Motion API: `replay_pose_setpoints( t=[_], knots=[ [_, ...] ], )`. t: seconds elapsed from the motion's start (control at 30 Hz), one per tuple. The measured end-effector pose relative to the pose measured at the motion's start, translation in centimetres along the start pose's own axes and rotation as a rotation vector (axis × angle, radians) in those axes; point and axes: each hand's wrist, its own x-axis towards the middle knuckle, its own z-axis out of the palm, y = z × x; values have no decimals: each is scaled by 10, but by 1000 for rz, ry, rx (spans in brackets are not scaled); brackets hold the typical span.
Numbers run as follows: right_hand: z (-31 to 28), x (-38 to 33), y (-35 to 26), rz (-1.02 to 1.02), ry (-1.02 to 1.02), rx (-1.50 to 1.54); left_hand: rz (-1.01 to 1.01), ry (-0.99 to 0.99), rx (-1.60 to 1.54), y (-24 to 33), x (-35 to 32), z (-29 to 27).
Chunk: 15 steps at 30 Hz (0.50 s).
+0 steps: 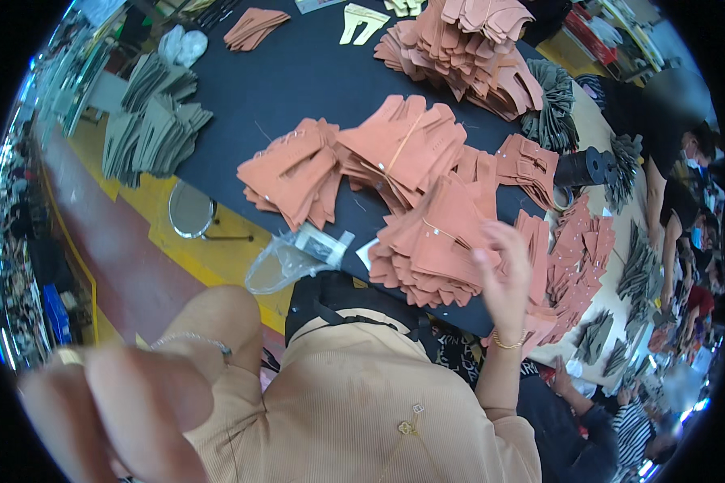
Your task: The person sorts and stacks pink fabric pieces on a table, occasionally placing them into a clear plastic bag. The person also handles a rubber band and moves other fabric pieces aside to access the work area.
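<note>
My right hand (507, 274), with a gold bracelet at the wrist, is at the right edge of a bundle of salmon-pink, leather-like cut pieces (439, 241) tied with a thin band. Its fingers are apart; whether they touch the bundle I cannot tell. My left hand (129, 402) is raised very near the camera at lower left, large and blurred; its fingers look bent, and what they hold, if anything, does not show. Another tied pink bundle (403, 145) and a fanned pink stack (294, 173) lie farther away on the dark table (298, 72).
Tall pink stacks (467, 56) stand at the far side, grey-green stacks (157, 121) at the left. A clear plastic bag (286, 266) hangs at the near edge. A black spool (584, 167) stands right. A round stool (192, 209) is left; co-workers sit along the right.
</note>
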Motion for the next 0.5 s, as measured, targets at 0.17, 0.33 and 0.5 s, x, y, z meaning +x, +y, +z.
replay_pose_setpoints(
  t=[0.17, 0.33, 0.5],
  knots=[
    [89, 33, -63, -49, -109, 117, -62, -48, -640, -17, 2, -52],
    [139, 29, -86, 200, -221, 185, -361, -208, -880, -24, 12, -100],
    [167, 29, -80, 84, -61, -132, -490, -287, -1005, -28, 20, -130]
  ],
)
